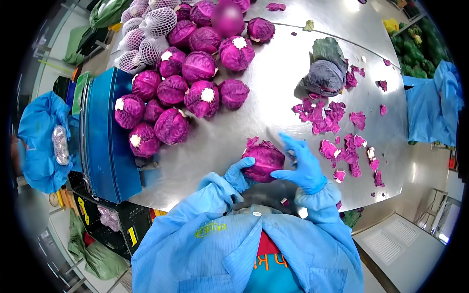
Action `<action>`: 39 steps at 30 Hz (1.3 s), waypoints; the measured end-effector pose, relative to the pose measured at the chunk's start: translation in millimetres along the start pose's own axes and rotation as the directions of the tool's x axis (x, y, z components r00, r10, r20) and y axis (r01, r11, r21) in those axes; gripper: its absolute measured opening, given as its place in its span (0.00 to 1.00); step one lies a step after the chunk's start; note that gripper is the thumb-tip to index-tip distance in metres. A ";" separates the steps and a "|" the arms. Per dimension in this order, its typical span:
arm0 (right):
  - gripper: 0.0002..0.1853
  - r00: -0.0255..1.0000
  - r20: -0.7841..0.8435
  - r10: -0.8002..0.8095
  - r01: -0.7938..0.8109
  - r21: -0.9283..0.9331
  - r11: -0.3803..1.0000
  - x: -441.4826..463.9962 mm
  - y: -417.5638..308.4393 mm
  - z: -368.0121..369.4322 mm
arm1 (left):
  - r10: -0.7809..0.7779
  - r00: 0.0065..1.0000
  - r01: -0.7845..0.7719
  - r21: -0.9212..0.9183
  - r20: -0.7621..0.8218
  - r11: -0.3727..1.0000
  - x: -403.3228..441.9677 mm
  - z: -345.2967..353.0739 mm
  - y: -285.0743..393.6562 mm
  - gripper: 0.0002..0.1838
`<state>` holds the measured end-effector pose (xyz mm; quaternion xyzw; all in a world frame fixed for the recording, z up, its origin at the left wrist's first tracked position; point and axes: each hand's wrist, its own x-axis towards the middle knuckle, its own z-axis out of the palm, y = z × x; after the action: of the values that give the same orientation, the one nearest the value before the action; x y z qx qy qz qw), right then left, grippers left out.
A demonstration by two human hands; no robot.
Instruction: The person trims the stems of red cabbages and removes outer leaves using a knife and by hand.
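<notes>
A red cabbage with a torn leaf edge on top is close to my body at the steel table's near edge. My left hand, in a blue glove, is wrapped round its left side. On the right side, my right hand, also gloved, has its fingers spread, with the thumb at the cabbage and the other fingers raised off it. Farther back on the right sits a darker, dull purple cabbage with a loose green-grey outer leaf. Torn purple leaf pieces lie scattered on the right.
Several red cabbages are grouped at the back left, beside cabbages in white net sleeves. A blue box stands at the table's left edge. Black crates are below it. The steel table reflects light.
</notes>
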<state>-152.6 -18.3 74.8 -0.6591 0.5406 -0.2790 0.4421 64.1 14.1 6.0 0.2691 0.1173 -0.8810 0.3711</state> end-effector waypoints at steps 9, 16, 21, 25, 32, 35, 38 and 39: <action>0.24 0.993 0.069 -0.093 0.100 -0.104 0.990 6.7 21.6 0.5 | -0.037 0.999 0.042 0.163 -0.033 0.986 -7.4 6.1 -0.5 0.41; 0.17 0.964 -0.080 -0.252 0.238 -0.153 0.959 5.2 18.5 10.3 | 0.045 0.999 -0.044 0.265 0.001 0.963 -6.7 14.7 4.8 0.40; 0.16 0.945 -0.198 -0.261 0.241 -0.119 0.963 -2.0 7.4 15.2 | 0.192 0.977 -0.211 0.461 0.088 0.862 -8.0 24.9 11.4 0.37; 0.10 0.920 -0.254 -0.300 0.298 -0.047 0.953 -1.4 -1.9 -0.9 | 0.381 0.905 -0.384 0.751 0.190 0.537 0.4 29.1 15.8 0.31; 0.21 0.835 -0.538 0.112 -0.077 0.087 0.993 14.6 36.3 -35.1 | 0.271 0.963 -0.226 0.530 -0.008 0.817 -9.3 14.9 13.9 0.40; 0.27 0.983 -0.185 -0.002 0.020 0.096 0.995 2.9 21.3 -8.0 | 0.227 0.974 -0.204 0.438 0.001 0.875 -10.0 16.2 7.7 0.40; 0.25 0.989 0.055 0.135 -0.144 0.206 0.968 5.7 -1.1 8.2 | 0.148 0.986 -0.167 0.446 0.077 0.879 -6.5 17.2 8.4 0.41; 0.24 0.976 0.130 0.173 -0.206 0.321 0.924 7.2 5.1 7.5 | 0.121 0.986 -0.159 0.465 0.110 0.871 -6.4 18.3 9.4 0.41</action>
<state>-146.8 -23.2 66.2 -0.5327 0.5243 -0.2890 0.5982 67.5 4.0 24.6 0.3247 -0.1348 -0.8635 0.3616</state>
